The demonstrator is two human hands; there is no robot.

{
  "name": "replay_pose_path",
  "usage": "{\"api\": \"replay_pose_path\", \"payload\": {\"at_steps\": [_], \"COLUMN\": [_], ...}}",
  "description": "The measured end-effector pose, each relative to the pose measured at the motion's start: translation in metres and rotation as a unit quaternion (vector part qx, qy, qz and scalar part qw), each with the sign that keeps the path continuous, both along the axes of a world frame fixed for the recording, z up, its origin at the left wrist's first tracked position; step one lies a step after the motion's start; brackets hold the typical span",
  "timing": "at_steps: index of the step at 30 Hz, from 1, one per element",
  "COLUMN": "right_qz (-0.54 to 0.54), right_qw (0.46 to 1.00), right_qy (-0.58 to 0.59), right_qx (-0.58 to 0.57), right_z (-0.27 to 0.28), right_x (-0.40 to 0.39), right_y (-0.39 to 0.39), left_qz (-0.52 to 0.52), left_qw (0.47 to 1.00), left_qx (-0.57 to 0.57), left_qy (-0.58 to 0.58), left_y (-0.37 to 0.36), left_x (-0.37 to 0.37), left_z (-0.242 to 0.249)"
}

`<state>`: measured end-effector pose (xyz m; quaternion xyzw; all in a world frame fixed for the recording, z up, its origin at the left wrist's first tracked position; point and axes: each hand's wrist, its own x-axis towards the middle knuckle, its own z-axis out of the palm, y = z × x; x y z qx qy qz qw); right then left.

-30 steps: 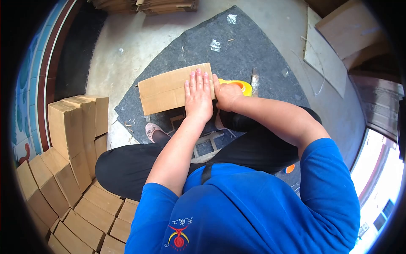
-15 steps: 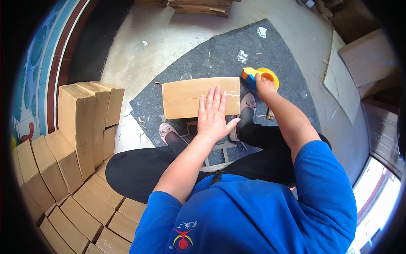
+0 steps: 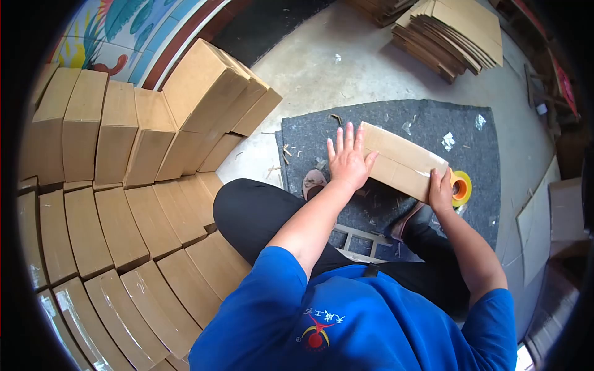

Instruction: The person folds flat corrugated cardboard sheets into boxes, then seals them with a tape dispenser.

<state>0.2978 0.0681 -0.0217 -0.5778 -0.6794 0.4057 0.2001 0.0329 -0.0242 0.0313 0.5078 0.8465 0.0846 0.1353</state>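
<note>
Cardboard carton (image 3: pixel 402 162), right of centre, could twist if your right hand (image 3: pixel 441 193), holding the tape dispenser (image 3: pixel 467 187), pushes against your loosely splayed left hand (image 3: pixel 351 167).

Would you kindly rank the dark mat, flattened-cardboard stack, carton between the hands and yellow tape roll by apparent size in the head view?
1. Dark mat
2. Flattened-cardboard stack and carton: too close to rank surely
3. Yellow tape roll

Grey conc. flr (image 3: pixel 309 74) w/ mural-painted tile wall (image 3: pixel 131 38) nr.
</note>
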Motion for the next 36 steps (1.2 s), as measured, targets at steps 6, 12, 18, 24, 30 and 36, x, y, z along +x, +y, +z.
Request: {"api": "replay_pose_path", "payload": {"at_steps": [6, 12, 18, 24, 30, 36], "right_qz": [-0.133, -0.103, 0.002, 0.209, 0.199, 0.194], "right_qw": [0.956, 0.941, 0.928, 0.87, 0.832, 0.783], "right_qy": [0.014, 0.051, 0.147, 0.307, 0.371, 0.409], "right_qx": [-0.263, -0.319, -0.342, -0.324, -0.363, -0.426], "right_z": [0.035, 0.097, 0.16, 0.162, 0.192, 0.203], "right_x": [-0.016, -0.011, -0.061, -0.15, -0.303, -0.433], "right_y": [-0.009, 0.032, 0.042, 0.028, -0.012, -0.045], "left_qz": [0.187, 0.056, 0.048, 0.116, 0.084, 0.134], "left_qw": [0.81, 0.845, 0.924, 0.901, 0.86, 0.918], "left_qx": [0.02, 0.205, 0.356, 0.416, 0.412, 0.265], "left_qy": [-0.555, -0.49, -0.132, 0.027, 0.288, 0.262], "left_y": [-0.021, -0.012, -0.001, -0.027, -0.033, -0.055], "left_x": [-0.044, -0.052, -0.093, -0.154, -0.239, -0.277], "left_z": [-0.03, 0.03, 0.118, 0.186, 0.278, 0.246]}}
